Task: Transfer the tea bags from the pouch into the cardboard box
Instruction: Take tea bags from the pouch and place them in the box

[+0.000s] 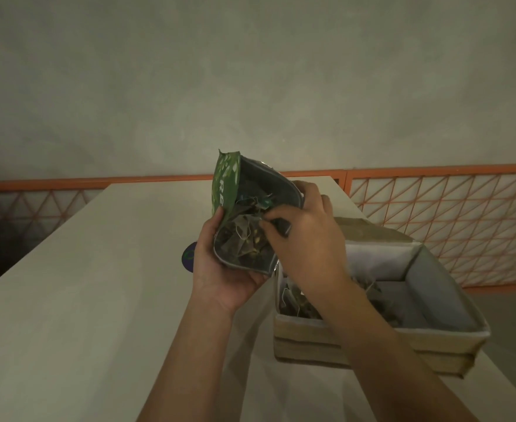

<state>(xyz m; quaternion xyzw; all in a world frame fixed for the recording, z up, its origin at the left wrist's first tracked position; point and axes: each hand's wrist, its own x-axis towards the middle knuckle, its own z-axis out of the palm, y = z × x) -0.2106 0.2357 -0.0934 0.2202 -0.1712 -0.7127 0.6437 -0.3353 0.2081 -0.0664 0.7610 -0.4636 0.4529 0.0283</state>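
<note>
Because the left hand cups the green foil pouch from below, fingers curled round its base, the mouth gapes toward the person, just left of the paper-lined cardboard box. The right hand reaches in, fingertips pinching among the tangled mesh tea bags (several already lie in the box).

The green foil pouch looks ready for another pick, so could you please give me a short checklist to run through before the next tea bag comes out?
1. Green foil pouch mouth open: ok.
2. Left hand holds pouch from below: ok.
3. Right hand fingertips at pyramid tea bags in the mouth: ok; firm pinch: cannot tell.
4. Paper-lined cardboard box open, right of pouch: ok.
5. Room left in box: ok.
6. Tea bag strings tangled: cannot tell.
</note>
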